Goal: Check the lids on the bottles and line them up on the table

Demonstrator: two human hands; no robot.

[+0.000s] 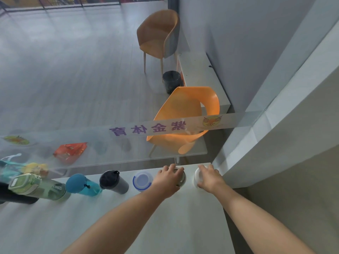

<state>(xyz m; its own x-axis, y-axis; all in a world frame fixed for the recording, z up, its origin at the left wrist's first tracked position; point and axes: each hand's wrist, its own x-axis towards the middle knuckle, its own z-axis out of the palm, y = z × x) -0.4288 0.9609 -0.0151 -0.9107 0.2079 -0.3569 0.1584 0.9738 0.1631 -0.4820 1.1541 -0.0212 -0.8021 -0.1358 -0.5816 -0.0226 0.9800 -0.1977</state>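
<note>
We're looking down at a white table set against a glass wall, and a row of bottles runs along its far edge from nine o'clock over to three. Both our hands are on the two at the right end. The left hand is cupped over the top of a grey-lidded bottle, fingers curled down around the lid and gripping it. The right hand is clamped the same way on a white bottle, the last in the line at about two o'clock, just beside the wall corner.

Moving left along the row: a clear bottle with a blue-ringed lid stands just beside our left hand, then a black bottle, a teal bottle, and a green bottle out at nine o'clock, with a dark bottle at the frame edge. All of them have lids on; we can't tell how tight.

Through the glass at twelve o'clock, an orange chair, a tan chair and a dark bin.
</note>
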